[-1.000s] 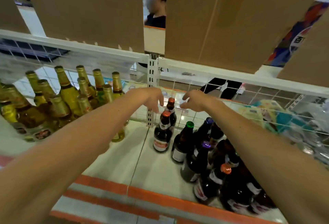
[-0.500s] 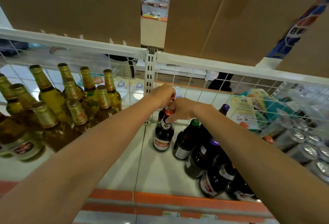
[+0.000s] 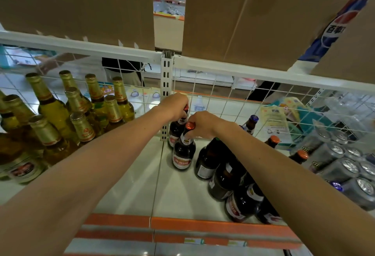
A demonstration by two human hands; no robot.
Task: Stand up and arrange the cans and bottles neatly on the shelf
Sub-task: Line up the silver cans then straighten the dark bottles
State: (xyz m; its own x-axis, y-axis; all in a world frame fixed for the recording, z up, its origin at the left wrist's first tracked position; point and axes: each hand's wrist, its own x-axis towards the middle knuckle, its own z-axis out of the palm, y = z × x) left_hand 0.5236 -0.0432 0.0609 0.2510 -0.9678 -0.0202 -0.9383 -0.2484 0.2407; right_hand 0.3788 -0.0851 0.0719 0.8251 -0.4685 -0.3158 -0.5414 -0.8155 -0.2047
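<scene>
The left hand (image 3: pixel 174 106) curls down over the top of a rear dark brown glass bottle with a red cap (image 3: pixel 175 132), fingers wrapped round its neck so that only a sliver of the cap shows. The right hand (image 3: pixel 199 123) grips the neck of a front dark brown glass bottle with an orange cap (image 3: pixel 183 154), fingers closed just under the cap. Both bottles stand upright on the white metal shelf board (image 3: pixel 125 184), long axes vertical and caps up, one directly behind the other. The rear one is close to the white slotted upright post (image 3: pixel 166 85) and the wire mesh back panel (image 3: pixel 223 97). The front bottle's red and white label faces the camera.

To the right stands a loose cluster of dark brown bottles (image 3: pixel 221 174), caps up and unevenly spaced, and beyond them a block of silver drink cans (image 3: pixel 336 166) standing on end. On the left a group of green glass bottles with gold foil necks (image 3: pixel 48 109) stands upright. Brown cardboard boxes (image 3: pixel 81 1) sit on the shelf above.
</scene>
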